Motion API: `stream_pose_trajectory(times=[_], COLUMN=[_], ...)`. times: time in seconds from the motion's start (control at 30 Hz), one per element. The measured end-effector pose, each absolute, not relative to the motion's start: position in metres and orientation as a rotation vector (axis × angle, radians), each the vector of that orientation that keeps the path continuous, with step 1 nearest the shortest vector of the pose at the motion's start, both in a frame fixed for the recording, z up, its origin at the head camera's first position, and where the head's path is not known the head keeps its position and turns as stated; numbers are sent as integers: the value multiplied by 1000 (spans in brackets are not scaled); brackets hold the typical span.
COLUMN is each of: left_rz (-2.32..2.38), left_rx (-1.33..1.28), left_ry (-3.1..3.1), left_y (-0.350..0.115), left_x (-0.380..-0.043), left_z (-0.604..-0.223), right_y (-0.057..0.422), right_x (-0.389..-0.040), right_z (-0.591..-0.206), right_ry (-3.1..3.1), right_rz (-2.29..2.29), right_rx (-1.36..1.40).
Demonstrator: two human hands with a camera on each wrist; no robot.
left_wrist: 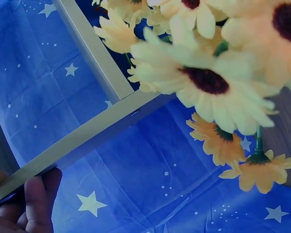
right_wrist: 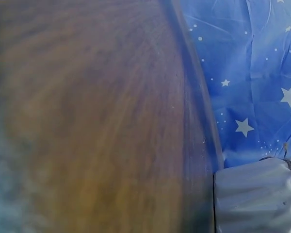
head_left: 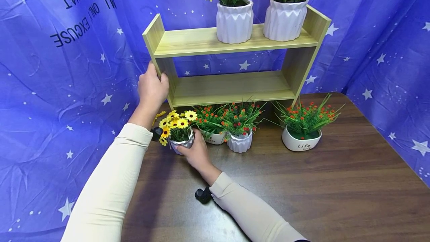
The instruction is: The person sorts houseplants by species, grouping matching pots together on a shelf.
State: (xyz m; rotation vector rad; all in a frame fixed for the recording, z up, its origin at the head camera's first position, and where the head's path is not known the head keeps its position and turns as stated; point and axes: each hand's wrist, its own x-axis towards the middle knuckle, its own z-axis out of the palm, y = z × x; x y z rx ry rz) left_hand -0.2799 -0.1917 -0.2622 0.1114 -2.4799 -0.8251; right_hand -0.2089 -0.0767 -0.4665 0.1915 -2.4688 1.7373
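My left hand (head_left: pixel 152 87) grips the left side panel of a two-tier wooden shelf (head_left: pixel 231 85). In the left wrist view, its fingers (left_wrist: pixel 36 201) curl round the panel's edge. Below it, my right hand (head_left: pixel 196 150) holds a white fluted flowerpot (head_left: pixel 181 145) of yellow daisy-like flowers (head_left: pixel 178 122), thumb at the front and fingers at the right side. The right wrist view shows only this pot's pale wall (right_wrist: pixel 254 199), not the hand. Yellow blooms (left_wrist: pixel 203 80) fill the upper right of the left wrist view, close to the camera.
Two white pots (head_left: pixel 234 23) of yellow flowers stand on the shelf's top board. Before the shelf are a fluted pot (head_left: pixel 240 143) and an oval planter (head_left: pixel 215 138) with red-dotted greenery; another oval planter (head_left: pixel 301 141) sits right. A starry blue curtain (head_left: pixel 84 85) surrounds the brown table (head_left: pixel 302 197).
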Motion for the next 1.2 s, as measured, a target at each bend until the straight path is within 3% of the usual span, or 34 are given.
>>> stream_pose_trajectory(times=[1.2], left_rz=[-800], left_rx=[117], left_ry=[-2496], left_y=[-191], left_x=[-280], left_z=[-263], right_y=[-76], right_x=[-207], right_z=[-472], right_ry=[-2376], right_rz=[1781], right_rx=[65])
